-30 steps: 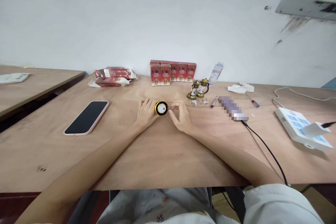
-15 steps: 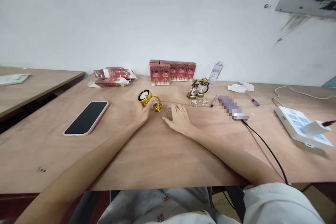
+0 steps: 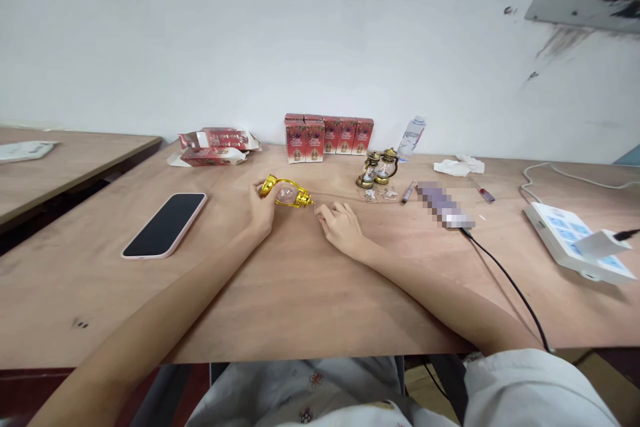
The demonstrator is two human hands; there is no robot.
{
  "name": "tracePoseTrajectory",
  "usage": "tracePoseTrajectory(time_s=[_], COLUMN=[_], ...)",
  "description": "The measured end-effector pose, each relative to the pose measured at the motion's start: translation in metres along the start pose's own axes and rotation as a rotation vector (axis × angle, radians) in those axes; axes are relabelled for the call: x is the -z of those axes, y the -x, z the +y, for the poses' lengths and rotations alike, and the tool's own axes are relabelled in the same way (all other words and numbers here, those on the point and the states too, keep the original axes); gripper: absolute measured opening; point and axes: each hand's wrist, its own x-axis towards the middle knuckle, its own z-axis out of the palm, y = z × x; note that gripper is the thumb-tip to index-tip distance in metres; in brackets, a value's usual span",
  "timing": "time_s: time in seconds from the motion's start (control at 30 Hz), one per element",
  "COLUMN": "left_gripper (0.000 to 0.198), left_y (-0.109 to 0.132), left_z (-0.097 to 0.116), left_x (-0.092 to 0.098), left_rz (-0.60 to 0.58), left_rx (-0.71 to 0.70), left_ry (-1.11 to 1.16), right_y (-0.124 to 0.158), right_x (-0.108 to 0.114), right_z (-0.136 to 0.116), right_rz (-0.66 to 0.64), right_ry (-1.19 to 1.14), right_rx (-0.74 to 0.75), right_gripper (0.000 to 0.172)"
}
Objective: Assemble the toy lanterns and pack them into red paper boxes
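My left hand (image 3: 262,209) grips a small gold lantern (image 3: 287,193) with a clear glass body, held sideways just above the wooden table (image 3: 300,293). My right hand (image 3: 341,225) rests on the table just right of the lantern, fingers curled and pinched at a thin wire piece near the lantern's right end; the wire is too fine to make out clearly. Two finished dark-gold lanterns (image 3: 378,168) stand upright further back on the right, with small metal parts (image 3: 379,195) lying in front of them.
A phone (image 3: 166,223) lies face up at the left. Red boxes (image 3: 328,136) stand in a row against the wall, with flattened ones (image 3: 215,145) to their left. A plastic bottle (image 3: 412,137), a tissue (image 3: 459,167), a screwdriver (image 3: 484,195), a cabled device (image 3: 444,206) and a white power strip (image 3: 575,243) lie right.
My left hand turned the lantern from base-facing-me to lying sideways and lifted it slightly back and left. My right hand dropped to the table and closed on the wire.
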Motion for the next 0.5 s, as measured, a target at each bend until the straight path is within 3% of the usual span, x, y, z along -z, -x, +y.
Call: tracePoseTrajectory(time_s=[0.1,0.3,0.5], left_gripper=[0.044,0.03,0.027], left_y=[0.0019,0.0024,-0.0007], left_z=[0.0039,0.0049,0.0008], left_x=[-0.0022,-0.0039,-0.0019], left_rz=[0.03,0.053,0.056], left_rx=[0.056,0.093,0.101], left_ry=[0.077,0.149,0.105], right_y=[0.0004,-0.0011,0.0022], right_x=[0.0006,0.0033,0.0008], right_z=[-0.0017,-0.0095,-0.0053], right_rz=[-0.001,0.011,0.235], right_ry=[0.104,0.234,-0.018], right_rx=[0.094,0.231,0.317], right_gripper=[0.024,0.026,0.033])
